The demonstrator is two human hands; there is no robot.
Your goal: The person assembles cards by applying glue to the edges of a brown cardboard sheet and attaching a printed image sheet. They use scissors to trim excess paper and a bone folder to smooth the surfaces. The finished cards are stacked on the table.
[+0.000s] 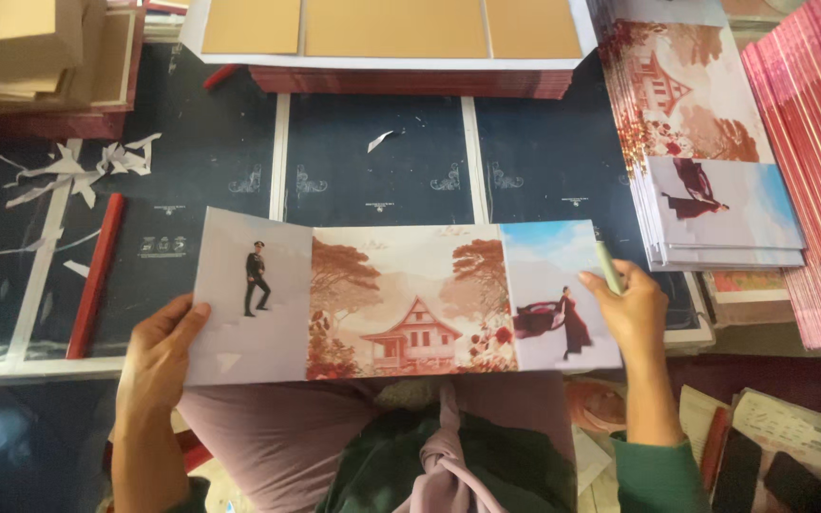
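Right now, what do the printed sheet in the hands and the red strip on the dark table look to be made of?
Printed sheet: thin coated paper or light card, smooth, folded into three panels; it holds flat between the left hand and right hand. Red strip: probably stiff card or board with a matte red face; it lies long, straight and narrow, but the view leaves the material open.

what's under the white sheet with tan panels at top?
Under the white sheet lies a stack of red-edged sheets on the dark table. Only their front edges show; the faces are covered.
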